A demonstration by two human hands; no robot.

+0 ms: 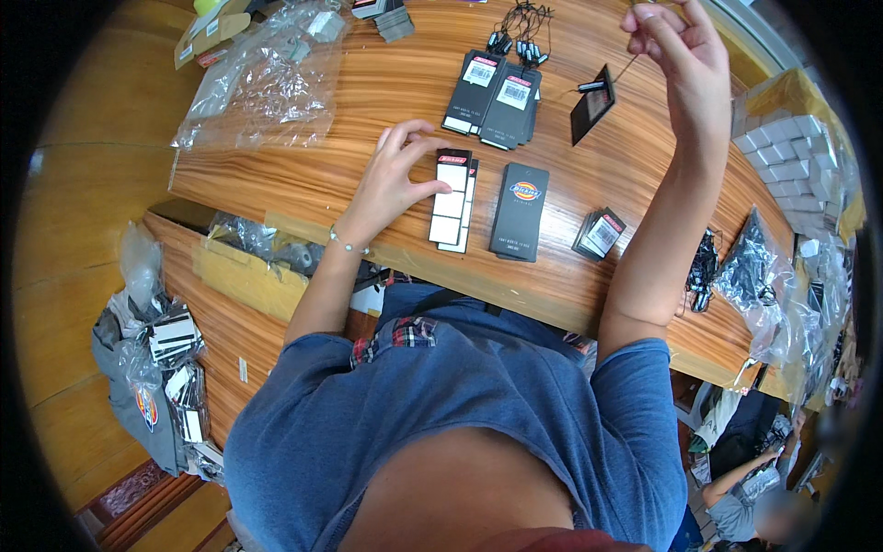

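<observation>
My right hand (676, 41) is raised at the far right, fingertips pinched on a thin dark string. From that string a black hang tag (589, 115) hangs tilted above the table. My left hand (395, 175) has its thumb and fingers apart at a small pile of tags with white panels (448, 198); the thumb tip touches the top one. Right of this pile lies a stack of dark grey tags (522, 207) with a round coloured emblem. Farther off are strung dark tags (510, 97) with white barcode labels, their black cords bunched beyond them.
A small stack of barcode tags (600, 232) lies near the table's front edge. Black cords (703, 271) and clear bags (782, 294) are at right, beside a box of white packets (786, 152). Clear plastic (267, 83) covers the far left. Another person (754, 497) is at lower right.
</observation>
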